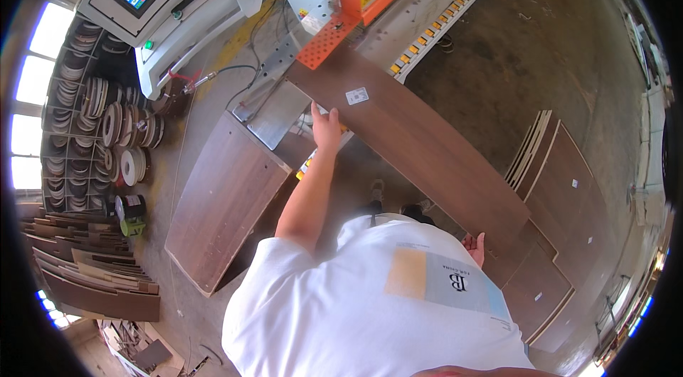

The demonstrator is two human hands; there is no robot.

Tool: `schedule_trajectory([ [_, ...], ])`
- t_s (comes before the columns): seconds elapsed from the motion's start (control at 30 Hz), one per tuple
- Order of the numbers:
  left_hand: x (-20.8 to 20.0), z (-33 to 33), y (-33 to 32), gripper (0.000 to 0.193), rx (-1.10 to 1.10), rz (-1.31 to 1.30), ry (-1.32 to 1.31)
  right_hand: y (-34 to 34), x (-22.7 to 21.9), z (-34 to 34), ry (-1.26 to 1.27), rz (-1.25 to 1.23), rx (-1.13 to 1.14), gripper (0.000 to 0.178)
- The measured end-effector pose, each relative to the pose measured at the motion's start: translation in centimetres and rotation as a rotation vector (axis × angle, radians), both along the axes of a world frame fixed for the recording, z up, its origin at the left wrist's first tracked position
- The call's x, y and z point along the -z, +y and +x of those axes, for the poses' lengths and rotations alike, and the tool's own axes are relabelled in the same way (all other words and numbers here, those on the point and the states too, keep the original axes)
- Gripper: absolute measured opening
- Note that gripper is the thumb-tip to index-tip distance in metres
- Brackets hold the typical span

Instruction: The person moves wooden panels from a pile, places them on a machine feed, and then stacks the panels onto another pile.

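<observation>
A long brown wood-grain board [420, 139] with a small white label slants from the machine's infeed, top centre, down to my right side. Its far end lies beneath the perforated orange plate [329, 39]. My left hand [326, 128] is at the board's left edge near that end, forefinger stretched out and thumb apart, touching the edge without wrapping round it. At the near end, my right hand [475, 247] grips the board's edge; most of that hand is hidden behind my shirt and the board.
A control cabinet [199, 18] with a lit screen stands far left. A brown box-like stand [228, 199] is beside my left arm. Stacked boards [562, 185] lie to the right. Rolls of edging strip [131, 163] fill a rack at left. A roller track [434, 28] runs along the machine.
</observation>
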State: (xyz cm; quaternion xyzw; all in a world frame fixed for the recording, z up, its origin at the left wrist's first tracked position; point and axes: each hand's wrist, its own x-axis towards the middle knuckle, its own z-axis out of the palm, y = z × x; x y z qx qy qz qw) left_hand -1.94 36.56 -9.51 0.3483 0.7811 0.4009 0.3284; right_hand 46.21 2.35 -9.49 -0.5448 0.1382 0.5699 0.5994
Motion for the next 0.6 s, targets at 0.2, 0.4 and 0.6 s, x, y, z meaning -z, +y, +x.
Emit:
schedule_trajectory([
  [0.2,1.4,0.8,1.8,0.08,0.004,0.102,-0.098,4.0,-4.3,-1.1,-0.072,-0.107,0.066,0.027],
  [0.4,2.0,3.1,5.4,0.079,0.001,0.137,-0.142,7.1,-2.0,2.5,-0.088,-0.095,0.092,0.033],
  [0.6,3.8,5.5,10.7,0.076,0.042,0.172,-0.086,11.6,-0.8,5.9,-0.117,-0.077,0.122,0.03],
])
